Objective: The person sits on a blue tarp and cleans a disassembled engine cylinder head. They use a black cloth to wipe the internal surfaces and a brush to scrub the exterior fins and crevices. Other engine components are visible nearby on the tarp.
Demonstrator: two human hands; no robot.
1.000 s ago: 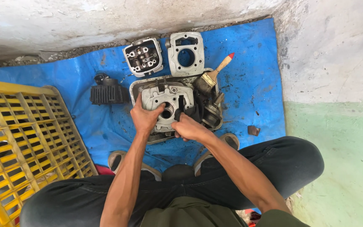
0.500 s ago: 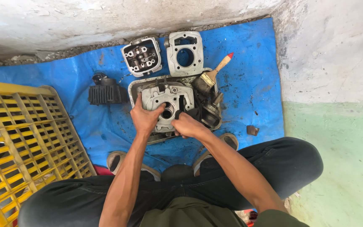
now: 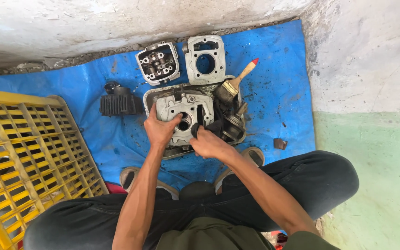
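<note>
A grey metal engine cylinder head (image 3: 184, 111) lies in a shallow metal tray (image 3: 150, 96) on a blue tarp. My left hand (image 3: 159, 130) grips the head's left side, thumb near its round bore. My right hand (image 3: 208, 142) is closed on a dark rag (image 3: 209, 127) pressed against the head's right part. A paintbrush (image 3: 237, 81) with a wooden handle and red tip leans out of the tray's far right corner.
Behind the tray lie a valve-gear cover (image 3: 158, 62) and a grey cylinder block (image 3: 204, 59). A black finned part (image 3: 119, 104) sits left of the tray. A yellow plastic crate (image 3: 28, 157) fills the left. Concrete wall (image 3: 116, 23) behind, a small brown piece (image 3: 280, 143) at right.
My right hand with the rag has shifted slightly across the cylinder head. My left hand has kept its hold.
</note>
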